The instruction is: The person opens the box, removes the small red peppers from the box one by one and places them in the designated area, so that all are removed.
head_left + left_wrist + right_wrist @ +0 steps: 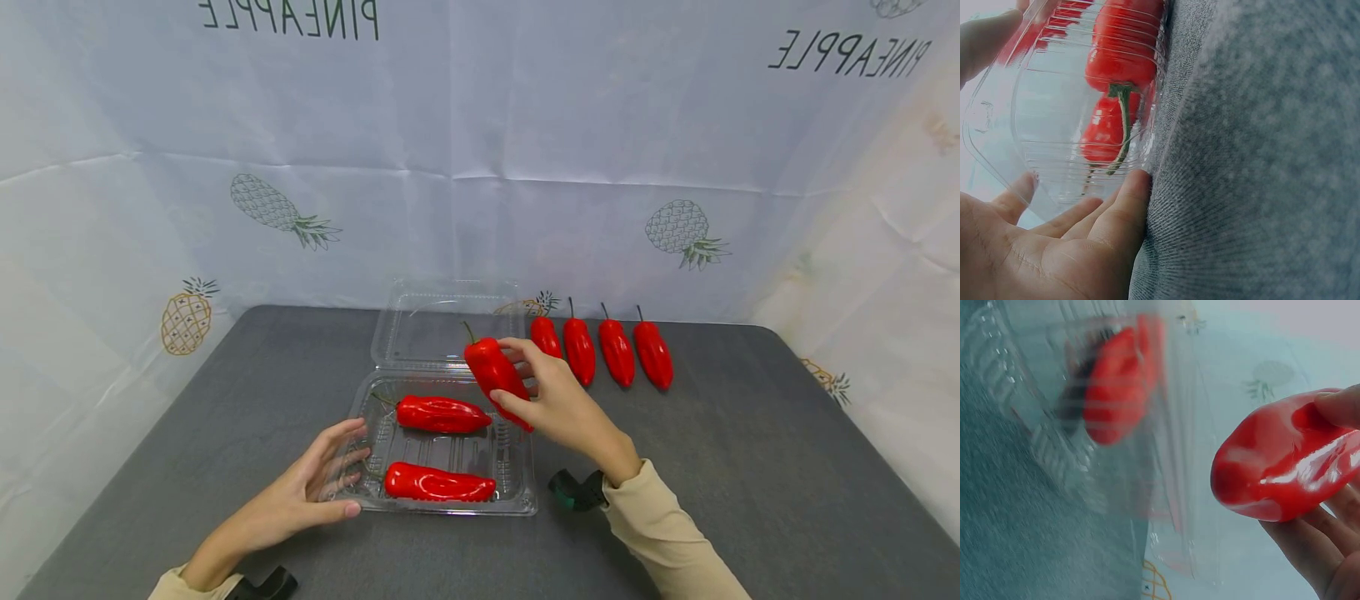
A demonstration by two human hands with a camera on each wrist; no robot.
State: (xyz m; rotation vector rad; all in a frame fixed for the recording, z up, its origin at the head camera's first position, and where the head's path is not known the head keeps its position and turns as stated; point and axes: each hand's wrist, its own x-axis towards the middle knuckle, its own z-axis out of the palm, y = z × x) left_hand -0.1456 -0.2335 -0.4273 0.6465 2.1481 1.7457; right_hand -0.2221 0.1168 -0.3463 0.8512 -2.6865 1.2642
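Observation:
A clear plastic clamshell box [517,503] stands on the table with its lid [450,329] folded back. Inside lie two red peppers, one across the middle [442,414] and one along the near side [438,483]. My right hand [558,396] pinches another red pepper [495,371] between thumb and fingers, above the box's far right part; its green stem points up and away. In the right wrist view that pepper [1279,462] looks glossy. At the box's left wall, my left hand [303,487] has its fingers spread along the plastic, with nothing gripped.
Several red peppers [617,352] stand in a row on the dark grey table [750,467], right of the lid. Behind the table hangs a pale cloth [487,108] printed with pineapples. A black wrist camera [577,490] sits by the right sleeve.

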